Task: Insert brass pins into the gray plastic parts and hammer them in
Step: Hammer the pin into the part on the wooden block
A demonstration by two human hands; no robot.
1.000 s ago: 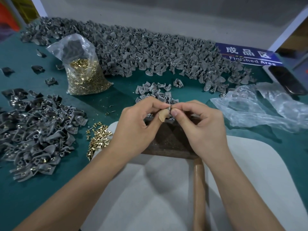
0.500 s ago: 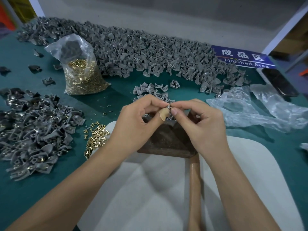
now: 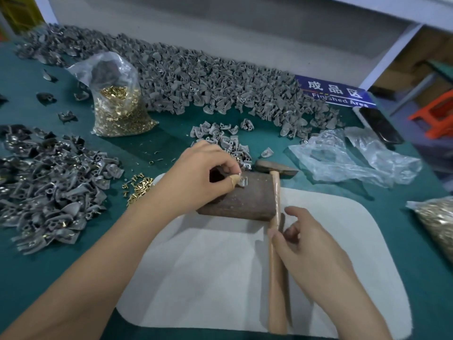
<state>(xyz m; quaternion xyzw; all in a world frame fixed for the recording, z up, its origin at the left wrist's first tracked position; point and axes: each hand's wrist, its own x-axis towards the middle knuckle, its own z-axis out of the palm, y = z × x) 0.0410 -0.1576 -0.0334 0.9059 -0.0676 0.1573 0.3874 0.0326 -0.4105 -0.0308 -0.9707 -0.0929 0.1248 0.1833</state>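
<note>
- Two hands busy: my left hand (image 3: 196, 177) pinches a small gray plastic part (image 3: 242, 180) with its pin against the top of the rusty brown metal block (image 3: 247, 197), and that's where the piece sits right now, near the block's far edge.
- My right hand (image 3: 304, 244) has its fingers curling onto the wooden hammer handle (image 3: 275, 253). Thumb and fingertips touch it, but the grip isn't clenched around it yet, I'd say.
- Biggest worry: the bandaged fingertip (image 3: 234, 179) is right beside the part, so a sloppy swing probably lands on it.
- If the pin is tilted, a hit could bend it or shoot the part off the block into the loose gray pieces (image 3: 220, 138) behind. I can't tell from here whether it's straight.
- Hammer head (image 3: 277, 168) lies just past the block, so lifting it should clear things fine.
- Room-wise: the white pad (image 3: 220, 278) in front is open, the small scatter of brass pins (image 3: 138, 187) sits left of the block, and crumpled clear plastic bags (image 3: 353, 160) lie right on the green counter (image 3: 73, 266).
</note>
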